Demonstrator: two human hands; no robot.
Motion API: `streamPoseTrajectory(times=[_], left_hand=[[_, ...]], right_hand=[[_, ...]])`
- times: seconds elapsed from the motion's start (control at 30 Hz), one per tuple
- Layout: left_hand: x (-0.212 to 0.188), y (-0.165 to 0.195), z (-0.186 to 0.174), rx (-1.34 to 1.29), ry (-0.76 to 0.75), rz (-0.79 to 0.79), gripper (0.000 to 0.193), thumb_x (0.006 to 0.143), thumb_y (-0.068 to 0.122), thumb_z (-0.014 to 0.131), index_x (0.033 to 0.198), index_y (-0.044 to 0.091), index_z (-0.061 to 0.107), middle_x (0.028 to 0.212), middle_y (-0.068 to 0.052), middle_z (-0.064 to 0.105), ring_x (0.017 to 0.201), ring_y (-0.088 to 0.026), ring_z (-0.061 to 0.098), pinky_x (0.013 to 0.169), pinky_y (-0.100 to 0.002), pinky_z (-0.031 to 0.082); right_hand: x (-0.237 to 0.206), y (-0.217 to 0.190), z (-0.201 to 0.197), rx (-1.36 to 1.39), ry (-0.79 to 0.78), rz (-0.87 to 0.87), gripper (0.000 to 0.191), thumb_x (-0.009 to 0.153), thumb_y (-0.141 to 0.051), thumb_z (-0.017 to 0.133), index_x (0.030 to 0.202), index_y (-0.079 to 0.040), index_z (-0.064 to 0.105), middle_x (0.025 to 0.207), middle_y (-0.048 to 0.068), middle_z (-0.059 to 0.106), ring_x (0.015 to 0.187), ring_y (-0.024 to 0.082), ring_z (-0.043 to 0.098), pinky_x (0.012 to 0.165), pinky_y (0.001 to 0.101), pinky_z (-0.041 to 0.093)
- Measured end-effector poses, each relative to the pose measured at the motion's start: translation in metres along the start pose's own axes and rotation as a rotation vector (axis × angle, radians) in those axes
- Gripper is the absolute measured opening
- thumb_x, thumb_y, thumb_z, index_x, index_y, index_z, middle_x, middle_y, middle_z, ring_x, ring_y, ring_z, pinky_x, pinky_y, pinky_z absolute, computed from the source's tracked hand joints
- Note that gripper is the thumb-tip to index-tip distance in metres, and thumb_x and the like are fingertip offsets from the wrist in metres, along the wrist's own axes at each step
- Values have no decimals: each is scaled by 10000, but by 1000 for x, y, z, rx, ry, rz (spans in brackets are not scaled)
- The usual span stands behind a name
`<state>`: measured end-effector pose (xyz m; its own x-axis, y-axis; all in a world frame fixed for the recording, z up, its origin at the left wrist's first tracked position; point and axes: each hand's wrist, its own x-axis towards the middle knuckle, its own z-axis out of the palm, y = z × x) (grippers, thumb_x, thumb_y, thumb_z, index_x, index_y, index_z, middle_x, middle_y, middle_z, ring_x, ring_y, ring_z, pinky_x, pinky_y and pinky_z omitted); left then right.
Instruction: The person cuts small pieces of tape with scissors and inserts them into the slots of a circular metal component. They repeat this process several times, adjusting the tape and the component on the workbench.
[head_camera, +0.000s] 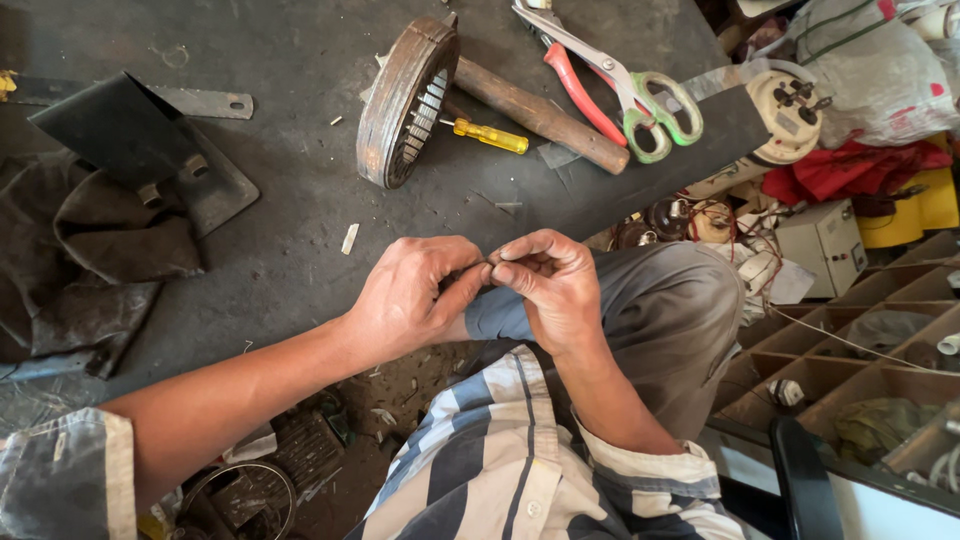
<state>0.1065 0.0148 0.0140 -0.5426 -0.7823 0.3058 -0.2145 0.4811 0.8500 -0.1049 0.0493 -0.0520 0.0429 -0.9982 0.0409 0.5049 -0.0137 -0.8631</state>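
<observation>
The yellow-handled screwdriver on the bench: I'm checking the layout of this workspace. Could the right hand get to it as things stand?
Probably yes. The yellow-handled screwdriver lies in the open beside the ring-shaped metal part, with bare bench between it and the right hand. That hand, though, is pinching something small together with the left hand.

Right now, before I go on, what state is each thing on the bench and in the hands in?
left hand: fingertips pinched against the right, on something too small to tell
right hand: pinched at the same spot
slotted metal ring: on edge, leaning on the hammer handle
yellow screwdriver: lying flat
scissors: shut, lying flat
hammer handle: lying flat
</observation>
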Motion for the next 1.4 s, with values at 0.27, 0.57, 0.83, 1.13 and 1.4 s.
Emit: streamPoseTrajectory(times=[0.27,0.57,0.83,1.13,1.4], left_hand=[[0,-1,0,18,4,10,160,922,121,669,828,-8,659,757,-164,632,682,-369,643,584,-455,458],[-1,1,0,33,-4,3,201,914,143,691,798,-14,643,745,-178,625,673,-378,633,571,-458,438],[0,2,-2,-65,-12,-29,182,943,137,660,834,-9,653,724,-169,624,617,-341,628,548,-434,443],[0,2,-2,-48,-5,4,166,940,139,661,864,-8,661,756,-181,636,669,-373,640,568,-445,455],[0,3,-4,-126,-11,-61,189,948,144,632,840,-11,646,697,-159,644,599,-298,656,555,-403,490]], right_hand=[[1,-2,3,-4,-21,-7,155,885,93,778,1002,11,718,990,142,756,893,202,746,846,340,622],[-2,-2,8,-2,-54,-79,150,975,89,758,1084,10,695,1051,117,725,939,181,711,876,335,608],[4,-10,3,55,-82,47,249,894,72,770,1122,12,691,1022,135,743,930,214,746,870,360,627],[-1,-2,9,-25,-44,-88,189,939,69,766,1088,-4,677,1003,96,718,904,162,709,849,326,608],[2,-10,8,15,-60,20,244,889,69,760,1103,-2,667,1032,114,726,944,180,726,871,341,621]])
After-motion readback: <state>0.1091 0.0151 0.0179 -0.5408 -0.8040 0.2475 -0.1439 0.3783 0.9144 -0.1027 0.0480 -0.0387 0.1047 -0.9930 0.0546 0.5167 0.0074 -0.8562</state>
